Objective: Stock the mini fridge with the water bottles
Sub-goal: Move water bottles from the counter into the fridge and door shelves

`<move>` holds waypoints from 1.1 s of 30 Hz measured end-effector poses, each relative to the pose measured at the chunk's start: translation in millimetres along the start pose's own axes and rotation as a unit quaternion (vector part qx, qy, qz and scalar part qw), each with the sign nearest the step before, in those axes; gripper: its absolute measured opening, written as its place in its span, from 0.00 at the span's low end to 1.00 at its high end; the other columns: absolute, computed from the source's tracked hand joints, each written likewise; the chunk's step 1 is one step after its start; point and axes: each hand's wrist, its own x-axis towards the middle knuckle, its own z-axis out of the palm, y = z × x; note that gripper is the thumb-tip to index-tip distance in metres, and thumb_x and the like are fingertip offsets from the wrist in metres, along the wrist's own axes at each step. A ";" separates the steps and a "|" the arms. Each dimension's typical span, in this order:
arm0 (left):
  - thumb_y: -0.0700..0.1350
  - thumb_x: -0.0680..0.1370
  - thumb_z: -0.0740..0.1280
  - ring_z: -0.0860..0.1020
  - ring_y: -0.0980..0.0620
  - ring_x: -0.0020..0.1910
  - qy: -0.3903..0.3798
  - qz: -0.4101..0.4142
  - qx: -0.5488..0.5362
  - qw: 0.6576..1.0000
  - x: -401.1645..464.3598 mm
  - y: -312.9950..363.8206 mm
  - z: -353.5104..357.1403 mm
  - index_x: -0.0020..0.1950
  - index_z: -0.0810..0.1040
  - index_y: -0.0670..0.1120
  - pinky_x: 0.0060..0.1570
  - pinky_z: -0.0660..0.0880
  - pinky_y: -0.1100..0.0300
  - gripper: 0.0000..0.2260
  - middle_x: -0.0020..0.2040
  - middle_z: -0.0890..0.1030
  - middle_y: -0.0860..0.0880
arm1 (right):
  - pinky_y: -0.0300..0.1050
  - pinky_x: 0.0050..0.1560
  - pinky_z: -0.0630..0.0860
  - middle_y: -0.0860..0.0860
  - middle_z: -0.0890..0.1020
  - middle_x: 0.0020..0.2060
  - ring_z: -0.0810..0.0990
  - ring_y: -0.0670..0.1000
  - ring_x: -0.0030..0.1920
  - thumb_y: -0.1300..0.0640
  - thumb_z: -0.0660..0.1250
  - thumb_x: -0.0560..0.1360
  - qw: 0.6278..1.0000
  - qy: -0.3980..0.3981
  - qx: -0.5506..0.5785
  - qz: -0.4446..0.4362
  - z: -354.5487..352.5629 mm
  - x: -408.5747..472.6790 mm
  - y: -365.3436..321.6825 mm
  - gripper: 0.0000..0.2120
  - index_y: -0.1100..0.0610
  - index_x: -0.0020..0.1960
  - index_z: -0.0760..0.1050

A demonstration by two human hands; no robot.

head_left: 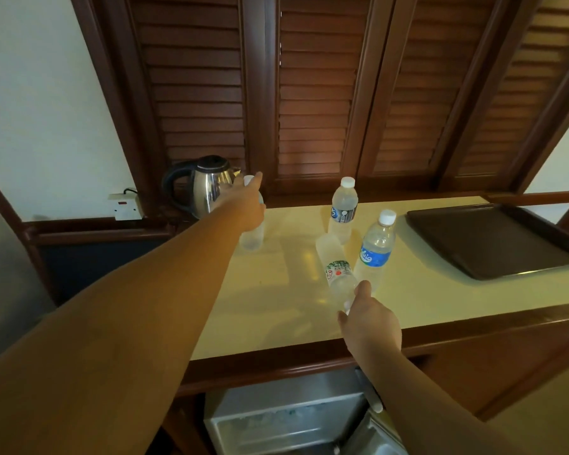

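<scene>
Several clear water bottles stand on a cream counter (276,307). My left hand (247,205) wraps around an upright clear bottle (252,238) at the counter's back left, beside the kettle. My right hand (372,320) grips the cap end of a tilted bottle with a green and red label (337,270), its base lifted away from me. A blue-labelled bottle (376,247) stands just right of it, and a dark-labelled bottle (343,208) stands behind. The mini fridge (283,418) sits below the counter with its door (372,431) open.
A steel kettle (207,185) with a black handle stands at the back left, near a wall socket (125,206). A dark tray (493,239) lies on the counter's right end. Brown louvred shutters (316,93) rise behind the counter.
</scene>
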 end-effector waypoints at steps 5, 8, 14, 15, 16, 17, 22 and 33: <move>0.44 0.82 0.65 0.73 0.36 0.68 0.057 -0.024 -0.076 0.995 23.9 3.8 14.1 0.80 0.61 0.53 0.59 0.76 0.42 0.27 0.73 0.70 0.40 | 0.46 0.41 0.81 0.49 0.82 0.47 0.84 0.53 0.44 0.43 0.65 0.80 0.998 0.035 -0.039 -0.026 5.5 -5.9 7.0 0.24 0.52 0.68 0.60; 0.49 0.84 0.64 0.79 0.40 0.57 0.137 -0.009 -0.140 0.981 15.6 8.0 13.5 0.66 0.71 0.50 0.46 0.73 0.50 0.11 0.61 0.78 0.43 | 0.43 0.38 0.80 0.48 0.80 0.48 0.84 0.51 0.43 0.40 0.65 0.80 0.996 0.058 -0.056 -0.040 5.9 -7.4 8.6 0.24 0.52 0.67 0.63; 0.51 0.82 0.68 0.82 0.46 0.55 0.189 0.018 -0.224 0.956 -45.4 14.9 13.0 0.69 0.75 0.52 0.49 0.78 0.53 0.16 0.56 0.83 0.46 | 0.46 0.34 0.74 0.45 0.80 0.47 0.81 0.51 0.41 0.44 0.67 0.79 0.995 0.067 0.055 -0.039 -2.4 -15.6 18.3 0.14 0.49 0.57 0.67; 0.52 0.82 0.68 0.82 0.46 0.54 0.192 0.022 -0.245 0.950 -61.0 14.2 14.1 0.68 0.76 0.51 0.52 0.80 0.51 0.16 0.56 0.83 0.47 | 0.45 0.34 0.72 0.44 0.79 0.46 0.79 0.50 0.40 0.44 0.69 0.78 0.993 0.076 0.086 -0.032 -5.1 -21.3 23.7 0.12 0.48 0.54 0.68; 0.54 0.81 0.68 0.82 0.48 0.54 0.199 0.029 -0.260 0.944 -76.9 12.6 16.2 0.67 0.78 0.51 0.53 0.81 0.50 0.15 0.55 0.84 0.48 | 0.43 0.34 0.71 0.43 0.79 0.44 0.78 0.48 0.39 0.46 0.70 0.78 0.988 0.090 0.119 -0.028 -7.8 -28.1 30.3 0.11 0.47 0.52 0.69; 0.55 0.81 0.68 0.82 0.50 0.53 0.206 0.038 -0.273 0.939 -93.1 11.6 18.2 0.65 0.79 0.52 0.53 0.82 0.49 0.15 0.54 0.84 0.50 | 0.39 0.35 0.70 0.42 0.79 0.44 0.77 0.46 0.40 0.48 0.72 0.77 0.982 0.107 0.153 -0.027 -11.3 -36.5 37.7 0.10 0.47 0.52 0.72; 0.53 0.80 0.71 0.81 0.57 0.54 0.208 0.100 -0.306 0.924 -179.2 32.5 14.3 0.63 0.82 0.48 0.53 0.80 0.57 0.15 0.55 0.84 0.53 | 0.22 0.44 0.69 0.43 0.78 0.50 0.76 0.32 0.47 0.59 0.75 0.75 0.939 0.228 0.239 -0.096 -42.9 -91.1 71.9 0.13 0.55 0.59 0.80; 0.49 0.78 0.73 0.80 0.58 0.48 0.187 0.203 -0.318 0.907 -315.6 100.6 13.1 0.60 0.83 0.42 0.42 0.80 0.64 0.15 0.51 0.83 0.53 | 0.29 0.36 0.71 0.49 0.80 0.46 0.78 0.44 0.41 0.57 0.72 0.78 0.926 0.304 0.190 -0.114 -97.5 -204.0 155.4 0.09 0.62 0.55 0.82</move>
